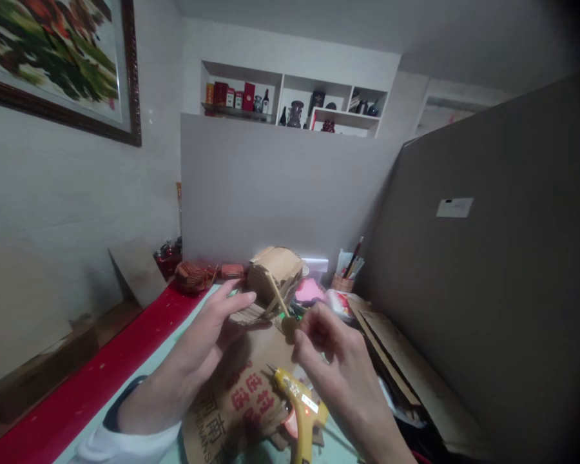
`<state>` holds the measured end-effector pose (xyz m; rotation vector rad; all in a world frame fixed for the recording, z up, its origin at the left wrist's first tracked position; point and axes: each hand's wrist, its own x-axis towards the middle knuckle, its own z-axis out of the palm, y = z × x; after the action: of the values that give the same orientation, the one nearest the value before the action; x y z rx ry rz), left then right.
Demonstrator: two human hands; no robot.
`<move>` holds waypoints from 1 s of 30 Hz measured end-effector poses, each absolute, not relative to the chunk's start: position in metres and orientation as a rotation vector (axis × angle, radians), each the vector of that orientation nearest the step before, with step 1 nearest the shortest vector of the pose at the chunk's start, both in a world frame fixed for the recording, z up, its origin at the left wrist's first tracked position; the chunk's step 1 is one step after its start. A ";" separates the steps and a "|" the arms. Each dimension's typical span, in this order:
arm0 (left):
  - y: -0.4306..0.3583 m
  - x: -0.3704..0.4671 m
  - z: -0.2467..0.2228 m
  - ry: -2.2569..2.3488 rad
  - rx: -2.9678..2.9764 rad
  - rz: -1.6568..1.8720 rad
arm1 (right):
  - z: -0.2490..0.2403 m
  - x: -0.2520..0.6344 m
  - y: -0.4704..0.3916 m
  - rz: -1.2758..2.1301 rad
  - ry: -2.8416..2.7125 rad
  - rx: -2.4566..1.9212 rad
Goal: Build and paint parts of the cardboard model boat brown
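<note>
A cardboard model (278,265) with a rounded top and thin strips on its side stands at the middle of the table. My left hand (212,328) is at its left edge, thumb and fingers around the corrugated base. Between my right hand's (321,338) thumb and forefinger is a small round brown disc (289,327), close to the lower end of a light stick (277,293) on the model. Below my hands lies a yellow glue gun (297,399), its tip toward the left, on a brown cardboard sheet (241,393) with red and black print.
Behind the model rises a grey panel (280,187), with another on the right. Cardboard strips (391,354) lie at the right. A pen holder (342,282), a pink item (310,290) and a brown woven object (189,274) stand or lie toward the back.
</note>
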<state>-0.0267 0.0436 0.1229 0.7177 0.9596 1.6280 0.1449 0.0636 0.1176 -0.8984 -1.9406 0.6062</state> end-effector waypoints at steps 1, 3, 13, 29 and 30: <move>0.043 -0.027 0.123 0.960 0.721 1.625 | 0.118 0.145 0.063 0.608 -1.943 -0.904; 0.042 -0.027 0.124 0.960 0.719 1.616 | 0.118 0.145 0.062 0.614 -1.945 -0.913; 0.043 -0.033 0.120 0.941 0.766 1.570 | 0.117 0.147 0.060 0.626 -1.949 -0.923; 0.042 -0.029 0.123 0.958 0.747 1.598 | 0.116 0.146 0.062 0.591 -1.945 -0.892; 0.042 -0.029 0.124 0.959 0.749 1.597 | 0.116 0.146 0.062 0.590 -1.944 -0.890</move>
<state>-0.0286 0.0418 0.1239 0.7489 0.9594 1.5970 0.1464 0.0619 0.1165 -0.8903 -1.9439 0.5899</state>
